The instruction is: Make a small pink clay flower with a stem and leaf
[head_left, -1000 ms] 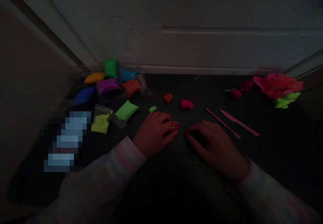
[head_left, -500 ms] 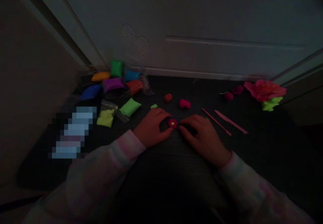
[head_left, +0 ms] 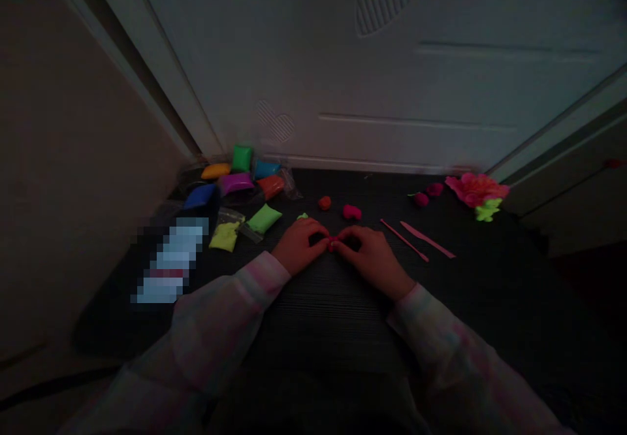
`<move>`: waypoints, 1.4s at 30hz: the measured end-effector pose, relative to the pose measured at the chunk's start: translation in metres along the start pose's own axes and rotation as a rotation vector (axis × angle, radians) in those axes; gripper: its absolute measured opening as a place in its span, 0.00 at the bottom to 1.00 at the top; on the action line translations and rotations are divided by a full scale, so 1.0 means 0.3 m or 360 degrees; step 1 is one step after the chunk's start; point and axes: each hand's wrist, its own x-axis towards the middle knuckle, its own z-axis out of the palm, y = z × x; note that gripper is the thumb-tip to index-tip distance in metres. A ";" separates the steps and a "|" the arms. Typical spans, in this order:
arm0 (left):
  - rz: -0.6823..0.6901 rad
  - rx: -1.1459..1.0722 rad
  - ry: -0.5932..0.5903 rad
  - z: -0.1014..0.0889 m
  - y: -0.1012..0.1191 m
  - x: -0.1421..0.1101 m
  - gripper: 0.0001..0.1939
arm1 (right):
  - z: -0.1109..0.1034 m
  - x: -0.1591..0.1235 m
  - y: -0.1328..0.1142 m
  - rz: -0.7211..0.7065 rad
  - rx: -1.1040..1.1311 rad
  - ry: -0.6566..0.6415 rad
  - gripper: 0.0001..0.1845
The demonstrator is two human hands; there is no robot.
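Note:
A small pinkish-red clay flower is between my hands, low over the dark table, its shape mostly covered by fingertips. My left hand pinches it from the left with thumb and forefinger. From the other side my right hand closes thumb and fingers on its right edge. Just behind the left hand a bit of light green clay shows partly. Beyond lie an orange-red clay ball and a pink two-lobed clay lump.
To the right lie a thin pink stick tool and a pink plastic knife. Behind them are dark red clay balls and a pink flower. Clay packets crowd the back left, near a blurred-out bright rectangle.
My right hand has come in from the right and now grips the flower too, hiding most of it. The camera view has shifted, with more of the door showing.

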 end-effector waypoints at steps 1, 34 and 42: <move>-0.0032 -0.0038 -0.0006 -0.002 0.000 0.001 0.08 | -0.001 0.000 0.001 0.0007 0.0047 0.0000 0.09; -0.0551 -0.1860 -0.0031 0.020 -0.003 0.012 0.15 | -0.020 -0.019 -0.011 -0.0283 0.0342 0.0119 0.14; -0.0636 -0.2041 0.0018 0.014 0.010 0.006 0.15 | -0.013 -0.021 -0.004 -0.0226 0.0559 0.0186 0.15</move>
